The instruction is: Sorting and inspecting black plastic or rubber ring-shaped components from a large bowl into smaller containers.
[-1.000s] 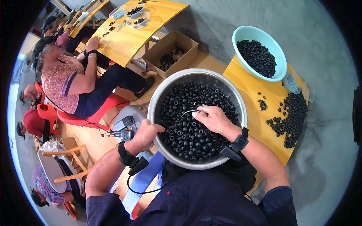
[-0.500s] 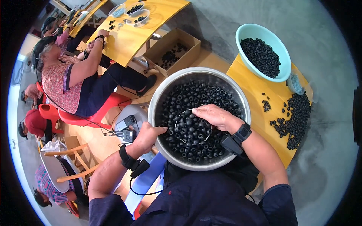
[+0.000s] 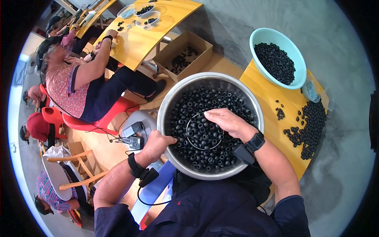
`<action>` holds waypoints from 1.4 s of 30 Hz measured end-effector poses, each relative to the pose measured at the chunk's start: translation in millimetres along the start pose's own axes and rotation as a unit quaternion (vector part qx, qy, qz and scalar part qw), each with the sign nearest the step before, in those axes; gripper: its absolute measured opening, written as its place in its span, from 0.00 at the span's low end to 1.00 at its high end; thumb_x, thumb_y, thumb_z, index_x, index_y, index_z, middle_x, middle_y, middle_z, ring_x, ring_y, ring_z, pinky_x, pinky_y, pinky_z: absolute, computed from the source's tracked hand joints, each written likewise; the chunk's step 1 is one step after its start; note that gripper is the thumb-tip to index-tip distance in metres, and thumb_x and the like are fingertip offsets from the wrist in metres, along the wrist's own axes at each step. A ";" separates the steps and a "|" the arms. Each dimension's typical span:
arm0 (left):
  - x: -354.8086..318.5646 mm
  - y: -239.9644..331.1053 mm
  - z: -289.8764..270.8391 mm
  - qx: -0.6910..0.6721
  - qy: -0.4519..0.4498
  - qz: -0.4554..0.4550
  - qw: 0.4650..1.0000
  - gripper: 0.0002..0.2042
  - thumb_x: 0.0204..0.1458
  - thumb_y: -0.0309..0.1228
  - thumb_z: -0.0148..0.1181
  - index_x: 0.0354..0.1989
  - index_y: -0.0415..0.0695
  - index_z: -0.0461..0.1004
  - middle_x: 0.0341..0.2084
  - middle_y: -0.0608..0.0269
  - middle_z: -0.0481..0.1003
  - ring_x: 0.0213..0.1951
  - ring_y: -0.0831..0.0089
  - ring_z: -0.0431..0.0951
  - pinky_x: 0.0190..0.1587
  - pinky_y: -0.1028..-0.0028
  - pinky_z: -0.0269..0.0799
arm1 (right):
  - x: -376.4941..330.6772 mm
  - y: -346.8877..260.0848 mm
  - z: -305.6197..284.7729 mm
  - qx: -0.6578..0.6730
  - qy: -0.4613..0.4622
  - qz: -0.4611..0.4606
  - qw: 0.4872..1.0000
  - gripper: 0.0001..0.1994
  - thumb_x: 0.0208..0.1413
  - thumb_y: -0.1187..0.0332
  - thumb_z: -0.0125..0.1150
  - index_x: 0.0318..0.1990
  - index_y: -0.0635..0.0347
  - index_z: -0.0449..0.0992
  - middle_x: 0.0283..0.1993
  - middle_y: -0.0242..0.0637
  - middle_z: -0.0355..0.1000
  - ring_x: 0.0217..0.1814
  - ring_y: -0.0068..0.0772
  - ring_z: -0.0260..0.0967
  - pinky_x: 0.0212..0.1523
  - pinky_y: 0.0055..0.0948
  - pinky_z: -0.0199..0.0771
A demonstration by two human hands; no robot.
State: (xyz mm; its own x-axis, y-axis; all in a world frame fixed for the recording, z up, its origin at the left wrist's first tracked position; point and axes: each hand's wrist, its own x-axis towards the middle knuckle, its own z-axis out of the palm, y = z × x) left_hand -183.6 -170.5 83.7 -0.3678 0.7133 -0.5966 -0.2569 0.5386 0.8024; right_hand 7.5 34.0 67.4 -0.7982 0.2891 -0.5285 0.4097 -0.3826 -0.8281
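A large metal bowl [image 3: 258, 106] in front of me holds a deep heap of black beads [image 3: 209, 94]. My left hand [image 3: 156, 146] grips the bowl's left rim, its thumb inside and its fingers outside. Among the beads lies a thin pale ring [image 3: 187, 132], its circle filled with more beads; whether it is the rim of a buried container I cannot tell. My right hand [image 3: 231, 122] reaches over the bowl's right side, closed at the ring's upper edge with the thumb on it. Its other fingers are mostly hidden.
To the right, a yellow table [image 3: 252, 85] carries a turquoise basin [image 3: 302, 65] of black beads, a clear tub [image 3: 312, 93] and loose beads [image 3: 308, 130]. A cardboard box [image 3: 197, 63] stands beyond the bowl. At the left, a person [image 3: 67, 91] sits at another yellow table [image 3: 138, 43].
The ring shows as a fuller circle, with fewer beads over its edge. Both hands stay in nearly the same places on and over the bowl. The whole view has shifted slightly.
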 end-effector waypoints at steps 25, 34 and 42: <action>-0.5 2.0 1.6 0.062 0.023 0.015 0.998 0.09 0.40 0.22 0.61 0.27 0.26 0.75 0.21 0.57 0.77 0.25 0.77 0.75 0.29 0.71 0.72 | 0.1 -12.3 -4.2 0.103 0.028 -0.009 0.994 0.16 0.66 0.59 0.49 0.46 0.64 0.75 0.43 0.34 0.76 0.43 0.23 0.72 0.46 0.27 0.74; 9.2 -27.0 -16.3 0.272 -0.035 0.231 0.933 0.07 0.43 0.24 0.61 0.31 0.41 0.81 0.21 0.51 0.77 0.26 0.62 0.80 0.32 0.69 0.75 | -0.5 -8.4 -1.6 0.160 -0.006 -0.021 0.987 0.15 0.65 0.61 0.50 0.45 0.64 0.76 0.43 0.33 0.75 0.44 0.23 0.70 0.49 0.27 0.71; -4.7 2.7 0.4 0.040 0.023 -0.025 0.999 0.06 0.41 0.20 0.58 0.27 0.29 0.77 0.22 0.57 0.77 0.26 0.74 0.77 0.29 0.71 0.73 | -2.6 -13.1 2.8 0.091 0.047 -0.082 0.991 0.16 0.65 0.59 0.52 0.41 0.64 0.78 0.38 0.30 0.75 0.40 0.20 0.68 0.44 0.25 0.69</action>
State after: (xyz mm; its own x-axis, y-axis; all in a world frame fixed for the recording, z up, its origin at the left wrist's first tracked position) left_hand -182.2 -172.2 88.6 -0.3980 0.6635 -0.6335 -0.2051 0.6087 0.7664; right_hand 2.9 35.9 80.1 -0.7990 0.4388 -0.4112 0.1836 -0.4732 -0.8616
